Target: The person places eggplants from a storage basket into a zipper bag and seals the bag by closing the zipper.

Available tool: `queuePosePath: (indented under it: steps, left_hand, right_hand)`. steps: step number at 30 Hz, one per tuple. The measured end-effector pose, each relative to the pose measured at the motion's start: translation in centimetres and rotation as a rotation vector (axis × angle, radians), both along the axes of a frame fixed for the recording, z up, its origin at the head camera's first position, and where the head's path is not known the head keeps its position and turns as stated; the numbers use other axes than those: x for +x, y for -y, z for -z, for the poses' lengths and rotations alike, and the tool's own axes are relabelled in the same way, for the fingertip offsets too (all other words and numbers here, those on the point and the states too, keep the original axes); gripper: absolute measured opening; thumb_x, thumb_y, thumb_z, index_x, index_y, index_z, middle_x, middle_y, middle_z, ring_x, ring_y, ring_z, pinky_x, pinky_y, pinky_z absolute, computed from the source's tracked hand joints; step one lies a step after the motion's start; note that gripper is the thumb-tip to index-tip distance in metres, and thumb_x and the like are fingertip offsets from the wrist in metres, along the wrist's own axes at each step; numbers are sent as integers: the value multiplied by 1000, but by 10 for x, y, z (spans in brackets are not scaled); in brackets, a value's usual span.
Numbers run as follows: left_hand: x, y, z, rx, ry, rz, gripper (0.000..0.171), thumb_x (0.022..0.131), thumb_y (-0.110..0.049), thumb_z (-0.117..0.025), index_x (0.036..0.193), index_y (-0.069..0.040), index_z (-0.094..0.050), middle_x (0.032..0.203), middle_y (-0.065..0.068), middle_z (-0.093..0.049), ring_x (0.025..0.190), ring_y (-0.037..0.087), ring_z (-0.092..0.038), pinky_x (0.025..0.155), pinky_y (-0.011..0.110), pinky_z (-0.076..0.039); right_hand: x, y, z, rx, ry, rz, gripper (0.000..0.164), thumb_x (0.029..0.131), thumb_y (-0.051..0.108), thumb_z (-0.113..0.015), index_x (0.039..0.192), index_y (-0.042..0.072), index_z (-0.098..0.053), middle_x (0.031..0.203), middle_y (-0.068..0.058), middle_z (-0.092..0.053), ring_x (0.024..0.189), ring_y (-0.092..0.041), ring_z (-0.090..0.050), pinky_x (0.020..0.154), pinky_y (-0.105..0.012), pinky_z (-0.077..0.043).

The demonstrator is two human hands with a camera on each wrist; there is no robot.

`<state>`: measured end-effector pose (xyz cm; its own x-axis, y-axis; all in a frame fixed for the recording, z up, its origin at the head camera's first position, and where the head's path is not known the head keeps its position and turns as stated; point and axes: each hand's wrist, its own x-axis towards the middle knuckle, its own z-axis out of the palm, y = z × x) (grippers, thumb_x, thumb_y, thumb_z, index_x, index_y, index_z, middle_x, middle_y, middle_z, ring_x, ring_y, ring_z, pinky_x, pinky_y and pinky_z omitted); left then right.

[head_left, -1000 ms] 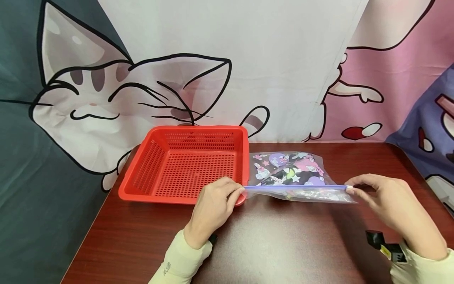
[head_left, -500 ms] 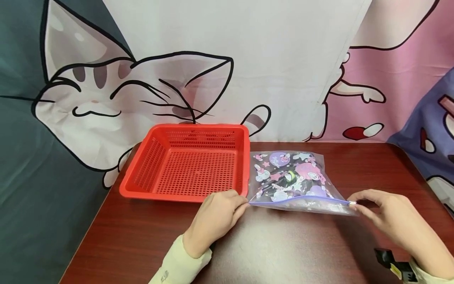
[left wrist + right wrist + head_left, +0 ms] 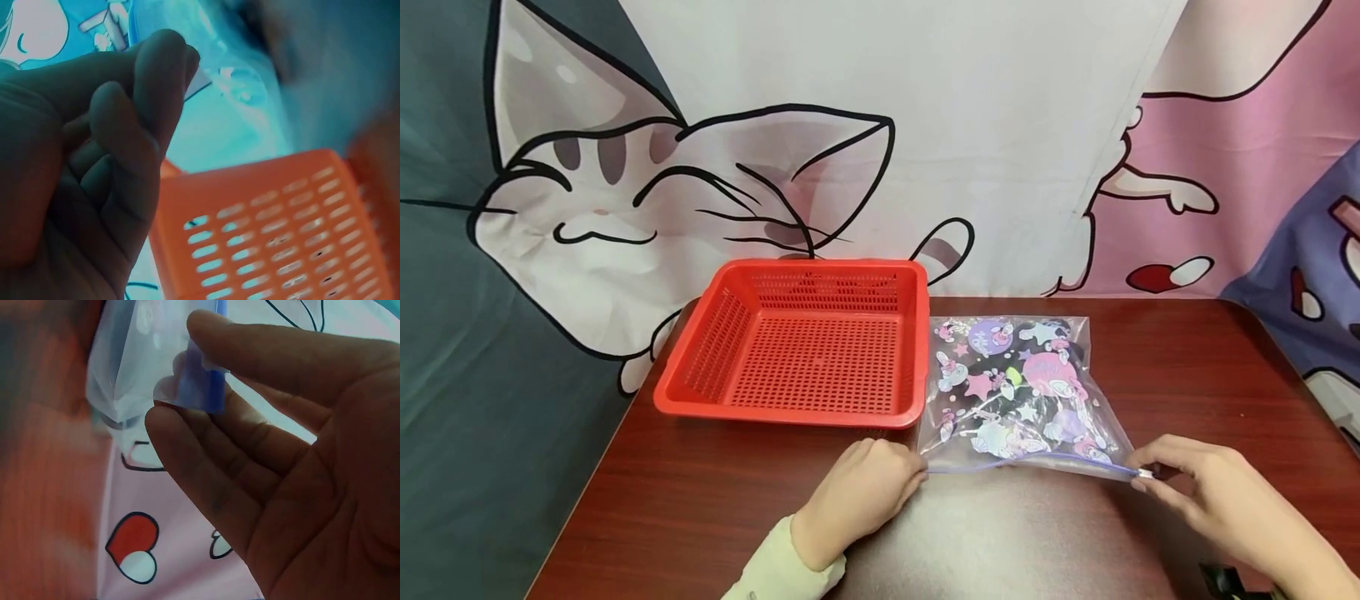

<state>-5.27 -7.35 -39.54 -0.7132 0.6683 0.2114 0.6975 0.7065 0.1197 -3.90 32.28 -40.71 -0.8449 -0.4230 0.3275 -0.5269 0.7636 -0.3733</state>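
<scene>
A clear zip bag (image 3: 1000, 375) printed with pink, purple and white cartoon figures lies on the table right of the red basket. Dark contents and a small yellow-green spot show through its film. My left hand (image 3: 865, 487) pinches the near left corner, at the end of the purple zip strip (image 3: 1060, 457). At the near right corner my right hand (image 3: 1217, 492) pinches the strip's other end, by the white slider (image 3: 1144, 473). The right wrist view shows thumb and fingers round the bag's blue-looking strip end (image 3: 215, 387). In the left wrist view the left fingers are curled together.
The red perforated basket (image 3: 790, 419) stands at the back left, its near right corner close to the bag and the left hand. Behind the brown table (image 3: 700, 508) hangs a cartoon-printed curtain (image 3: 1000, 150).
Both hands have drawn the bag's zip edge toward the person and lower. The bag now lies flatter, with more of its printed face showing. The basket stays in place.
</scene>
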Motion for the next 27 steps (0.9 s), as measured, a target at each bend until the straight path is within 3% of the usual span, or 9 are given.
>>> queuePosePath:
  steps: [5,11,18,23,27]
  left_hand:
    - [8,0,12,-41,28,-5,34,90,-25,-72,61,-22,-55,57,-11,-55,51,11,-55,48,31,-40]
    - [12,1,20,-50,22,-25,32,89,-27,-73,63,-22,-56,56,-10,-55,49,13,-53,44,31,-35]
    - [13,1,27,-50,68,-18,20,83,-24,-77,68,-26,-66,58,-11,-60,49,11,-55,43,29,-35]
    - [13,2,30,-66,92,-15,25,79,-21,-79,61,-28,-63,54,-13,-56,46,10,-51,43,29,-33]
    - [15,1,32,-62,98,-9,29,77,-17,-78,58,-27,-59,52,-12,-53,44,10,-47,42,29,-31]
  right_hand:
    - [5,-2,10,-19,42,-83,52,61,-6,-89,93,30,-69,88,22,-60,75,6,-55,66,-6,-40]
    - [7,1,25,-9,108,-194,43,66,1,-89,97,25,-71,93,21,-59,79,5,-54,66,-7,-39]
    - [7,7,29,88,218,-193,36,69,15,-90,92,32,-70,94,24,-57,81,4,-53,66,-14,-44]
    - [7,10,32,95,306,-201,33,72,15,-89,89,34,-69,93,24,-56,80,4,-51,63,-21,-47]
    - [8,12,37,74,257,-231,36,70,10,-88,84,33,-65,89,24,-56,76,5,-49,59,-19,-42]
